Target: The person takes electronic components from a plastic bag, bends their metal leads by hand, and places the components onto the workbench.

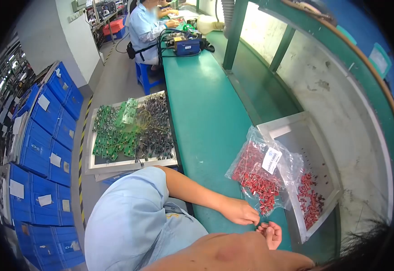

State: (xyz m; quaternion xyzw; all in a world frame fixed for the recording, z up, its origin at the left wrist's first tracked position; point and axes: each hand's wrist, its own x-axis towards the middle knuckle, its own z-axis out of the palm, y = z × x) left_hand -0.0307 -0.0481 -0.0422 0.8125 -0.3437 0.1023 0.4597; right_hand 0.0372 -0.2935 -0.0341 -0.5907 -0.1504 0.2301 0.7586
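My left hand (240,211) reaches in from a light-blue sleeve (129,217), its fingers pinched together low over the green bench. Just beside it, my right hand (272,234) is curled, with thumb and fingertips closed. A tiny dark, thin piece shows between the two hands, too small to name. Close above them lies an open clear plastic bag (255,169) with a white label (272,160), full of small red components (262,187) with thin metal leads. To its right, a metal-framed tray (337,180) holds more loose red components (307,198), partly under the bag's edge.
The green bench (201,104) runs away towards a seated co-worker (145,27) and a blue bag (187,48). Left of it, a framed tray (91,156) carries green circuit boards (113,131) and dark wired parts (156,126). Blue crates (37,149) stand stacked at far left.
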